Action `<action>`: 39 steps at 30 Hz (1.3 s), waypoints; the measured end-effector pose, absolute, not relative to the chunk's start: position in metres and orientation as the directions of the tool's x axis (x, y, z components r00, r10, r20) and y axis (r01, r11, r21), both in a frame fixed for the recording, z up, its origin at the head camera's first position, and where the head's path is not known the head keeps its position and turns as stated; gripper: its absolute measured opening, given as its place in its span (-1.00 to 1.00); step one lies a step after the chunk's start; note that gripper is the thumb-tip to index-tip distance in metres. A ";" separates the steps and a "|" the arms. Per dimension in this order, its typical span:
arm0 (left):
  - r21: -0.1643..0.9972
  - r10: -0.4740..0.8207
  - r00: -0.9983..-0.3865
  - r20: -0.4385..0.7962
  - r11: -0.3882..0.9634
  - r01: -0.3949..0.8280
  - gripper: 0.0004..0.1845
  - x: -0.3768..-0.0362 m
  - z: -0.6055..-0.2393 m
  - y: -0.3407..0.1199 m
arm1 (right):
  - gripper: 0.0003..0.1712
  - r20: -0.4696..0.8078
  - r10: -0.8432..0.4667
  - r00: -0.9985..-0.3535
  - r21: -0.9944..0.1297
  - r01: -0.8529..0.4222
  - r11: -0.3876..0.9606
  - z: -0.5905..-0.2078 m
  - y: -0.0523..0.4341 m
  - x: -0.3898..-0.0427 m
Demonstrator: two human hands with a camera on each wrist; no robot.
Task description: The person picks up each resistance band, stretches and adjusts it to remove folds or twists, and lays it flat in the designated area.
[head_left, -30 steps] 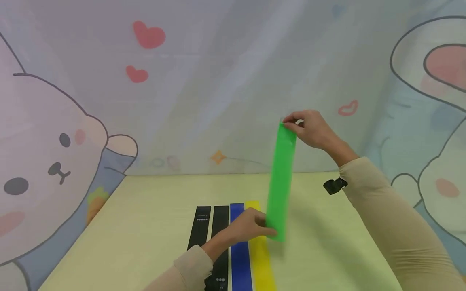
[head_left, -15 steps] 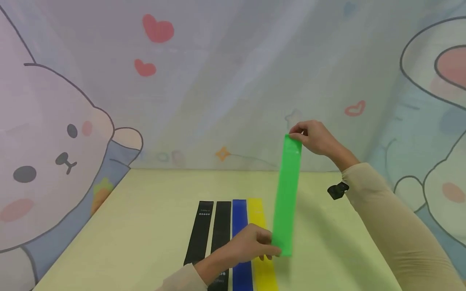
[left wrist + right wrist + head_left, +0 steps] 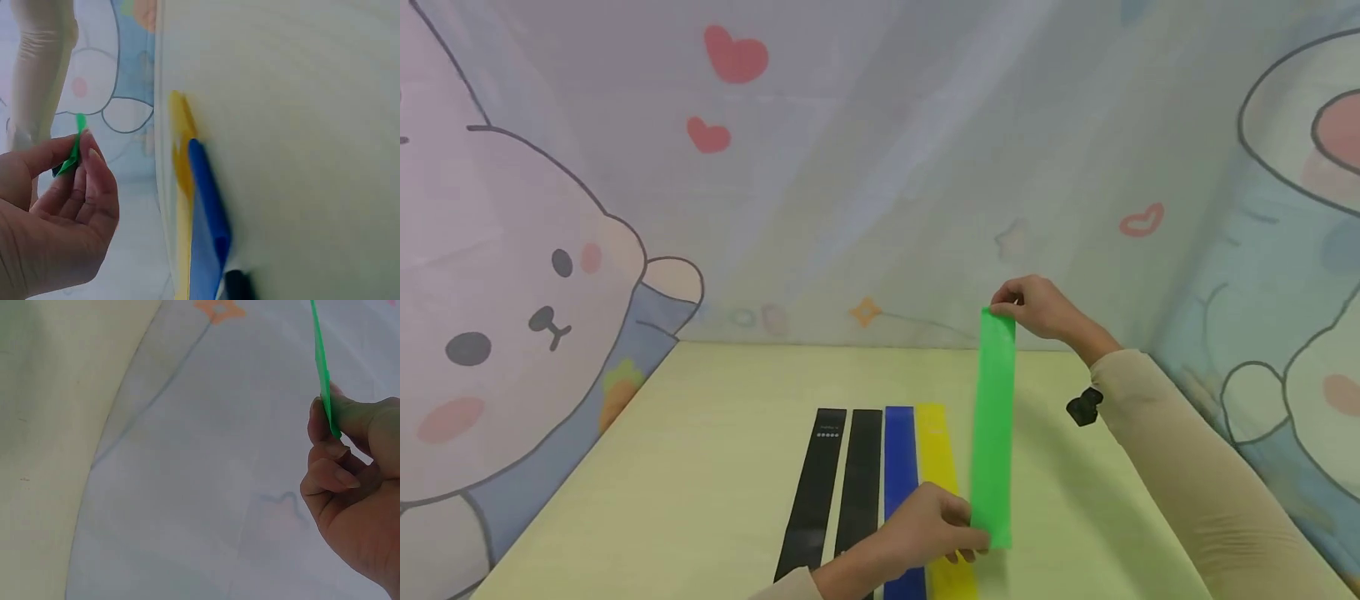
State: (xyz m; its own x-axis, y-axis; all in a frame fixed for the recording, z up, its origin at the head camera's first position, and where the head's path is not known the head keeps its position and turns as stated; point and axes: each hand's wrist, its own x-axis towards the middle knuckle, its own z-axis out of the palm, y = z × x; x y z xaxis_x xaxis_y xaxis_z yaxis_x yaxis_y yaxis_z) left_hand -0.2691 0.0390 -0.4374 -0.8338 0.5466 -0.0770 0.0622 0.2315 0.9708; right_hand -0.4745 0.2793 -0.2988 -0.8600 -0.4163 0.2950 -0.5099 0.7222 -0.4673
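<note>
Seen whole only from the head view: green band (image 3: 993, 425) stretched taut and near upright above the table (image 3: 700, 467), just right of the yellow band (image 3: 938, 467), blue band (image 3: 900, 467) and two black bands (image 3: 838, 483) lying side by side. Shown edge-on in the wrist views, pinched between thumb and curled fingers at each end. Right hand (image 3: 1037, 307) raised at the top end with forearm angled up from the lower right, left hand (image 3: 925, 533) low over the table at the bottom end.
</note>
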 end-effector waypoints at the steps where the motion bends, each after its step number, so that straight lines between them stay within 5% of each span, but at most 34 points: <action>1: 0.966 0.551 -0.831 -0.079 0.249 0.073 -0.91 -0.267 -0.439 0.040 | -0.81 0.283 -0.430 -0.857 -0.472 -0.515 0.716 -0.304 0.279 -0.476; 8: 0.935 0.540 -0.832 -0.129 0.347 0.080 -0.83 -0.254 -0.438 0.050 | -0.84 0.182 -0.517 -0.837 -0.492 -0.533 0.689 -0.344 0.273 -0.487; 19: 0.922 0.465 -0.797 -0.386 0.216 -0.321 -0.86 -0.237 -0.446 0.065 | -0.87 0.094 -0.556 -0.826 -0.522 -0.516 0.679 -0.396 0.278 -0.497; 26: 0.903 0.383 -0.836 -0.392 0.334 -0.271 -0.68 -0.226 -0.456 0.075 | -0.88 0.066 -0.566 -0.822 -0.535 -0.508 0.675 -0.423 0.288 -0.496; 31: 0.890 0.318 -0.864 -0.391 0.371 -0.266 -0.78 -0.225 -0.455 0.073 | -0.88 0.066 -0.574 -0.816 -0.559 -0.507 0.657 -0.435 0.285 -0.495; 36: 0.903 0.301 -0.891 -0.341 0.367 -0.222 -0.52 -0.227 -0.454 0.078 | -0.89 0.080 -0.572 -0.816 -0.551 -0.515 0.657 -0.439 0.279 -0.494; 39: 0.901 0.335 -0.884 -0.328 0.392 -0.186 -0.66 -0.229 -0.453 0.081 | -0.91 0.075 -0.565 -0.822 -0.553 -0.506 0.662 -0.441 0.275 -0.494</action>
